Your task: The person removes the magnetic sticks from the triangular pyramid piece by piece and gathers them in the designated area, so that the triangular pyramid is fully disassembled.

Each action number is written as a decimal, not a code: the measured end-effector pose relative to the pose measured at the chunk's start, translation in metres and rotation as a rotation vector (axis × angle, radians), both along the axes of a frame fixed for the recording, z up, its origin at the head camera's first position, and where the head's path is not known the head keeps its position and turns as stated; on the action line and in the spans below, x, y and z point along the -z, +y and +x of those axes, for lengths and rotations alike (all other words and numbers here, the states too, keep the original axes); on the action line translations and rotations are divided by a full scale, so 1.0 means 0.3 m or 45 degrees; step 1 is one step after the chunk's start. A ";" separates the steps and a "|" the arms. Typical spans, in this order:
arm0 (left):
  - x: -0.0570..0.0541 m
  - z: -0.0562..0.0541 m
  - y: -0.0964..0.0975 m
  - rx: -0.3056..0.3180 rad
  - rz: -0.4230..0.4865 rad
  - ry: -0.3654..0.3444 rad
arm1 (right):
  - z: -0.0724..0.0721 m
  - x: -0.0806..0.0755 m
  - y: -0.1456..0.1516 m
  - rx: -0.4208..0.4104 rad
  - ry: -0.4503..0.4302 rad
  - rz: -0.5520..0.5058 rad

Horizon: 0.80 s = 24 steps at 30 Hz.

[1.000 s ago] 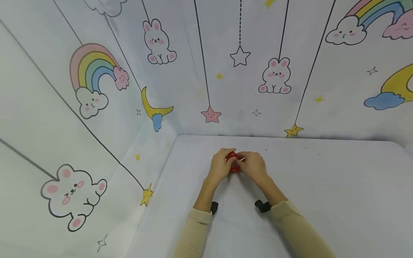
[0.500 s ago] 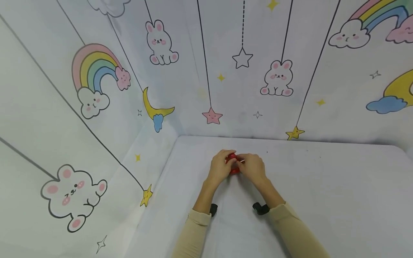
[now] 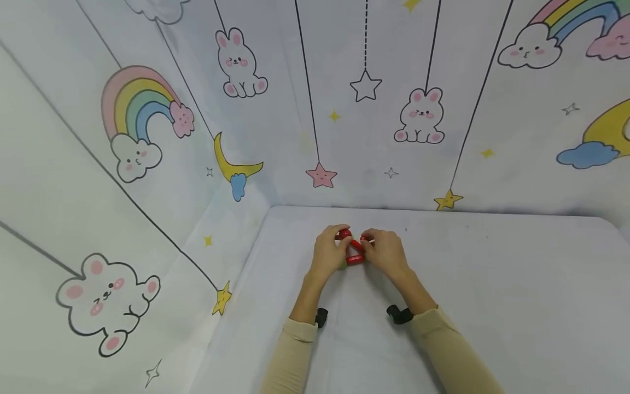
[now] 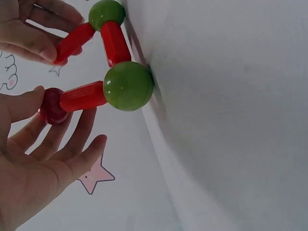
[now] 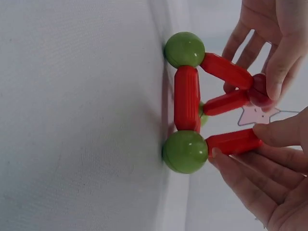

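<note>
Hidden parts: around the red ball, the hands are covering much of the stick-and-ball frame in the head view; below and beyond it, the far green ball is showing only partly behind the base stick in the right wrist view.
Cut off: nearer the person than the red ball, both beige sleeves, left sleeve and right sleeve, are running out of the head view's bottom edge.
Forearms: both are slanting inward toward the red ball, the left steeper, the right angling in from its right; a black device is sitting at each wrist.
Left hand: it is pinching the red ball, thumb on one side and fingertips on the other, the remaining fingers spreading loosely.
Right hand: just to the right of the red ball, it is gripping the free-ended red stick between thumb and fingers.
Free-ended red stick: its lower end is meeting the near right green ball; its upper end is standing apart from the red ball.
Leaning sticks: two are touching the red ball, one rising from the near left green ball, the other from the far green ball.
Table: below the red ball, it is bearing the green balls.
</note>
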<state>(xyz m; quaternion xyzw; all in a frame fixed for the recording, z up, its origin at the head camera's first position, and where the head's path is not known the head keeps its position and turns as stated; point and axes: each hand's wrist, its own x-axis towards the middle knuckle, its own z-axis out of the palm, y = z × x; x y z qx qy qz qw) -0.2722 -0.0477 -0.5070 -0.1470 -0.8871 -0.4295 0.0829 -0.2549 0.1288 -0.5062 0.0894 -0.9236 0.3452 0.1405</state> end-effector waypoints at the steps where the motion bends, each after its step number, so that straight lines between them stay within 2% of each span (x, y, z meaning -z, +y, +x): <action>1: 0.000 -0.001 -0.005 -0.008 0.005 -0.015 | 0.002 -0.002 0.003 0.001 -0.018 -0.006; 13: -0.010 -0.016 -0.057 -0.113 0.032 -0.186 | 0.024 -0.030 0.063 0.125 -0.237 -0.083; 18: -0.007 -0.024 -0.081 -0.166 -0.015 -0.234 | 0.019 -0.035 0.101 0.157 -0.297 -0.054; 24: -0.008 -0.033 -0.110 -0.198 -0.107 -0.237 | 0.012 -0.051 0.146 0.134 -0.416 0.035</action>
